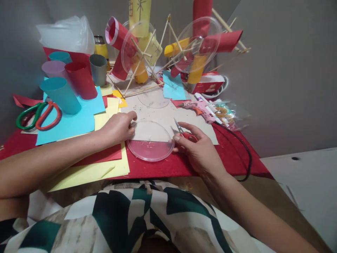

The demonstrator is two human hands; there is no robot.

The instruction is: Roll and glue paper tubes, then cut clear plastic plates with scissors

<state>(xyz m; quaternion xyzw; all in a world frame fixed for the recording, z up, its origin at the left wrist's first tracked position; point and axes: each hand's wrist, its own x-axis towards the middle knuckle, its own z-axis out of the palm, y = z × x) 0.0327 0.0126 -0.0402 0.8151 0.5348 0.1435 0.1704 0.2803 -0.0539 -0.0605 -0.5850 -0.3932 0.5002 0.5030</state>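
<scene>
A round clear plastic lid (151, 159) lies in front of me, partly over a grey board and partly over the red cloth. My left hand (122, 128) is at its left edge with the fingers curled; whether they grip the rim I cannot make out. In my right hand (201, 147), small scissors with red handles (190, 136) are held, blades slightly apart and pointing up and left. The fingertips of that hand are at the lid's right rim. Another clear lid (154, 102) lies flat farther back on the board.
Stick frames with clear discs (197, 44) and coloured paper tubes stand at the back. A pink glue gun (198, 108) with a black cable lies right. Coloured cups (81, 80), large scissors (39, 116) and paper sheets (71, 128) are left. Grey walls (284, 70) stand close behind.
</scene>
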